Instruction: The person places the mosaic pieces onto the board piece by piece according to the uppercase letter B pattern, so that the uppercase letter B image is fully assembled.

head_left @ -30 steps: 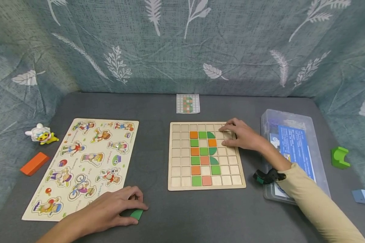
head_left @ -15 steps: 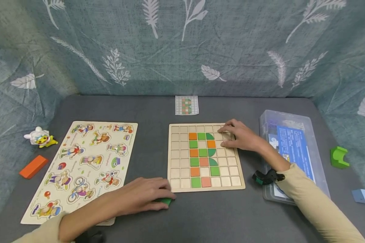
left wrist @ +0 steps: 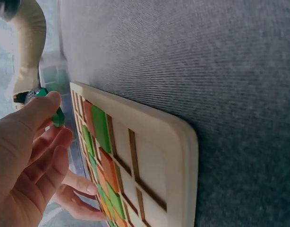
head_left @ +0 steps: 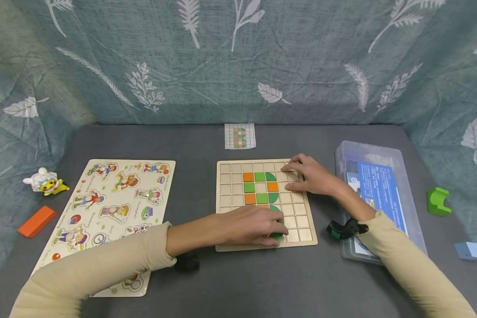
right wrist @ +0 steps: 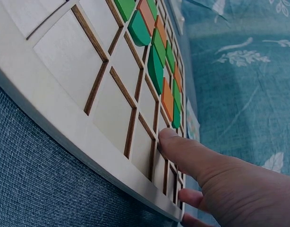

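A green quarter-circle tile is pinched between the thumb and fingers of my left hand, over the lower part of the wooden grid board. In the left wrist view the green tile stands clear of the board's surface. Orange, pink and green tiles lie in the board's middle columns, such as an orange square; my left hand hides the lower ones. My right hand rests on the board's upper right, fingers spread, with the thumb touching a grid cell.
A small pattern card lies behind the board. Left stand a picture puzzle board, partly under my left sleeve, a toy figure and an orange block. Right are a clear plastic case, a green block and a blue block.
My left hand has carried the green tile rightward from beside the puzzle board to over the grid board. My right hand has stayed at the board's upper right.
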{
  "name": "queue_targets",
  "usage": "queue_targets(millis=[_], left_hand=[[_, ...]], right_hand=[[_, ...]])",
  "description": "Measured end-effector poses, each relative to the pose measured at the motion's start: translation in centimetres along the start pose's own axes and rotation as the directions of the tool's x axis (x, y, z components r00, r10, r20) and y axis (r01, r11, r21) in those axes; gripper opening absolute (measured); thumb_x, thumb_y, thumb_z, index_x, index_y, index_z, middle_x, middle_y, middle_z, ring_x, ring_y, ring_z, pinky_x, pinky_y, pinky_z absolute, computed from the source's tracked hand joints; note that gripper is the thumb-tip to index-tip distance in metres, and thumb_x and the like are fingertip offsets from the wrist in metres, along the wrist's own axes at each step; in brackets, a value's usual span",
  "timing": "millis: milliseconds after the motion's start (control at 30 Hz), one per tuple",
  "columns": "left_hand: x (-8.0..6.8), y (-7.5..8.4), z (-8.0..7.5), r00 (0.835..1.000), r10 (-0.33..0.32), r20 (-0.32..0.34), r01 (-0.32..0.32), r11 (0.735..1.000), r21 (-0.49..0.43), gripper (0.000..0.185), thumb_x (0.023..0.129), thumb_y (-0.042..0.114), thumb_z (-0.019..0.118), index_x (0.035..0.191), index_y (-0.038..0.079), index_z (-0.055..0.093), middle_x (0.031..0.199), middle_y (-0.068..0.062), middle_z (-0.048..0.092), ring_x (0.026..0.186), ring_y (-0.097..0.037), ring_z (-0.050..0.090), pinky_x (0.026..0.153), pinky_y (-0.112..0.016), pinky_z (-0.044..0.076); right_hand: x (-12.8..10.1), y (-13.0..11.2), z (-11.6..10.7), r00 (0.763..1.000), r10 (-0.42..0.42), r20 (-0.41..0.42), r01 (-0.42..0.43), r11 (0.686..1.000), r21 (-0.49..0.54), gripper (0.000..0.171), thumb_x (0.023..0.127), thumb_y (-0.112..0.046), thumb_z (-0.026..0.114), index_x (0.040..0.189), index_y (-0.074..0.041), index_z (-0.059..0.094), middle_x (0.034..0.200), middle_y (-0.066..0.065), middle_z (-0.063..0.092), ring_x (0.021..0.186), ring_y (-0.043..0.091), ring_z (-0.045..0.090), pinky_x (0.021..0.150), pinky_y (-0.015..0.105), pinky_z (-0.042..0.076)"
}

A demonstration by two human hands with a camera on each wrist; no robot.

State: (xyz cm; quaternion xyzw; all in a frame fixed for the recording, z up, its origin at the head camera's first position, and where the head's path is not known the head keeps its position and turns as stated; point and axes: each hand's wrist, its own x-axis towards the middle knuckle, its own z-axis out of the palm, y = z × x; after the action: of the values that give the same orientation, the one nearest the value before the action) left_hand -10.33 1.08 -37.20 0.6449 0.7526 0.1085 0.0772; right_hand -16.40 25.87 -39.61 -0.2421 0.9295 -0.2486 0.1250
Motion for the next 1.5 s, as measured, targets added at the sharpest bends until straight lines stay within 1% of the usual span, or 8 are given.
queue_targets(millis=[333,600,833,900,1100,1200,1333,1500], left_hand=[[0.7,-0.3,-0.1,0.999,0.002,-0.052,-0.009,0.992,-0.127,0.015,0.092,0.019,0.06,0.103,0.019,0.07,0.104,0.004,0.065,0.075,-0.001,0.055,0.064,-0.01,0.042],[0.9,-0.5,-0.3,0.997,-0.045,-0.065,0.02,0.937,-0.348,0.029,0.089,0.004,0.052,0.111,0.013,0.069,0.104,0.002,0.063,0.076,-0.003,0.05,0.067,-0.011,0.037],[1.2,-0.6,-0.2,0.987,-0.128,-0.099,0.075,0.907,-0.415,0.016,0.093,0.009,0.062,0.106,0.01,0.072,0.1,0.001,0.069,0.078,-0.003,0.056,0.073,-0.011,0.043],[1.4,-0.5,-0.2,0.985,-0.159,-0.071,0.114,0.898,-0.425,0.013,0.092,0.012,0.065,0.103,0.011,0.072,0.096,0.002,0.071,0.078,-0.003,0.058,0.073,-0.011,0.044],[1.9,-0.1,0.4,0.975,-0.213,0.066,0.222,0.906,-0.36,0.01,0.091,0.02,0.068,0.098,0.014,0.069,0.084,0.005,0.068,0.076,-0.001,0.056,0.075,-0.015,0.043],[1.9,0.0,0.8,0.983,-0.177,0.04,0.181,0.94,-0.29,0.006,0.092,0.02,0.067,0.094,0.015,0.07,0.085,0.005,0.065,0.076,-0.002,0.053,0.075,-0.017,0.043],[1.5,0.2,1.2,0.996,-0.088,-0.017,0.086,0.992,-0.093,0.008,0.093,0.021,0.065,0.091,0.017,0.072,0.094,0.004,0.062,0.08,-0.005,0.057,0.074,-0.018,0.047],[1.0,0.8,1.2,0.999,-0.036,-0.016,0.036,0.999,0.038,0.01,0.093,0.023,0.066,0.09,0.019,0.074,0.094,0.005,0.062,0.085,-0.007,0.057,0.073,-0.017,0.048]], right_hand=[[0.1,-0.1,0.0,1.0,-0.012,-0.002,0.012,1.0,-0.005,0.045,0.087,-0.024,0.073,0.128,-0.01,0.062,0.129,0.02,0.048,0.107,0.032,0.045,0.084,0.043,0.037],[0.2,-0.1,-0.2,1.0,-0.015,-0.003,0.015,1.0,-0.012,0.045,0.087,-0.025,0.073,0.128,-0.01,0.062,0.129,0.019,0.048,0.108,0.032,0.045,0.085,0.046,0.039],[0.3,0.1,-0.1,1.0,-0.002,0.007,0.002,1.0,-0.014,0.045,0.088,-0.027,0.071,0.129,-0.012,0.061,0.13,0.018,0.048,0.11,0.033,0.045,0.086,0.048,0.039],[0.2,0.1,-0.1,1.0,-0.002,0.007,0.002,1.0,-0.013,0.045,0.088,-0.027,0.072,0.129,-0.012,0.061,0.129,0.018,0.048,0.11,0.033,0.045,0.087,0.048,0.039],[0.1,0.1,-0.1,1.0,-0.001,0.009,0.001,1.0,-0.002,0.045,0.088,-0.026,0.072,0.129,-0.011,0.061,0.129,0.018,0.047,0.108,0.032,0.045,0.086,0.046,0.038],[0.1,0.1,-0.1,1.0,-0.003,0.008,0.003,1.0,-0.001,0.045,0.088,-0.026,0.072,0.129,-0.011,0.061,0.13,0.018,0.048,0.109,0.032,0.045,0.085,0.046,0.038],[0.2,0.0,0.0,1.0,-0.003,0.008,0.003,1.0,-0.002,0.045,0.088,-0.026,0.072,0.129,-0.011,0.061,0.13,0.019,0.047,0.109,0.033,0.045,0.085,0.046,0.038],[0.1,0.0,-0.1,1.0,0.0,0.011,0.0,1.0,-0.004,0.045,0.088,-0.026,0.072,0.13,-0.011,0.061,0.131,0.019,0.047,0.108,0.033,0.045,0.085,0.045,0.037]])
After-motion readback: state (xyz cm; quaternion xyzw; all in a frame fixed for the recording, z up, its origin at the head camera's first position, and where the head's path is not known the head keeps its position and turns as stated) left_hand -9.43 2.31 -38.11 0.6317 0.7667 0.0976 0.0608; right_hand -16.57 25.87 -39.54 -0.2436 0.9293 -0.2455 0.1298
